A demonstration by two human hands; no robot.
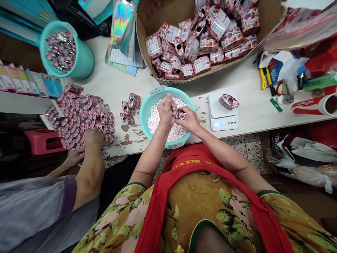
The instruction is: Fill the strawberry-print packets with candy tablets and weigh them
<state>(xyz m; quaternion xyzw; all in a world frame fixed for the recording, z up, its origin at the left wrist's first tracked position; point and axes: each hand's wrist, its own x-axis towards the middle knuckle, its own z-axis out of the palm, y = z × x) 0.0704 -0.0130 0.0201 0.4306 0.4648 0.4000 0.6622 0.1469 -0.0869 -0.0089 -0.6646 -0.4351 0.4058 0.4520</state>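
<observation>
Over a turquoise basin [146, 129] of small pale pink candies [156, 123], my right hand [190, 121] grips a small red printed container [180, 115]. My left hand [166, 109] is closed just beside it, fingers curled together above the container; whatever they may hold is hidden. To the right, a white digital scale [216, 109] carries another printed container [229, 101] with a dark opening. Several matching containers [127, 118] stand left of the basin.
A cardboard box [144, 52] of similar containers stands behind the basin. Further left are a turquoise bucket [84, 60] of small shiny pieces and a large stack of containers [79, 119], where a co-worker's hand [93, 137] rests. A paper cup [310, 105] lies at right.
</observation>
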